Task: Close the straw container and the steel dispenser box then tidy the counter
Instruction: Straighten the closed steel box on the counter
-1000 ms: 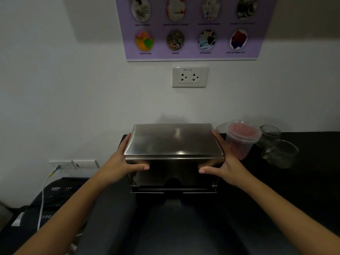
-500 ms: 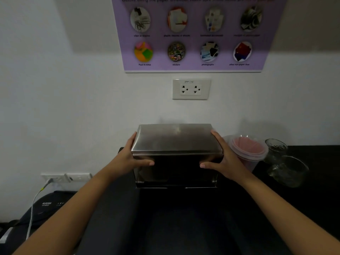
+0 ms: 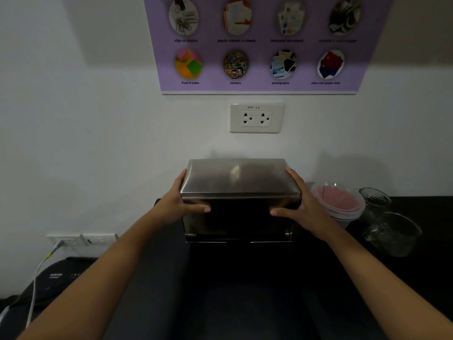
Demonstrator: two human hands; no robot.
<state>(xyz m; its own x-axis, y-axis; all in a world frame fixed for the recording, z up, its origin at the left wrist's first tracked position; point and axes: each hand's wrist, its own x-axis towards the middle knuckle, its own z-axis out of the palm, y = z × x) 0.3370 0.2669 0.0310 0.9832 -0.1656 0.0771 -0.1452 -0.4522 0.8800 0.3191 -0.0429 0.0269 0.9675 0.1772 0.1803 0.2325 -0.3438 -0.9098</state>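
The steel dispenser box (image 3: 239, 182) stands on the black counter (image 3: 245, 290) against the wall, with its shiny lid down over the body. My left hand (image 3: 180, 201) grips the lid's left end, thumb across the front. My right hand (image 3: 302, 204) grips the lid's right end the same way. To the right of the box stands the clear straw container (image 3: 339, 204) full of red straws, with a clear cover resting on top.
Two clear glass cups (image 3: 389, 229) sit right of the straw container. A wall socket (image 3: 256, 118) and a purple poster (image 3: 259, 45) hang above the box. Down left is a paper shredder (image 3: 52, 278) with a white cable (image 3: 36, 278) plugged into a low socket.
Both hands keep their hold on the lid's ends. The view has tilted up, so the box sits lower and smaller in the frame, nearer the wall.
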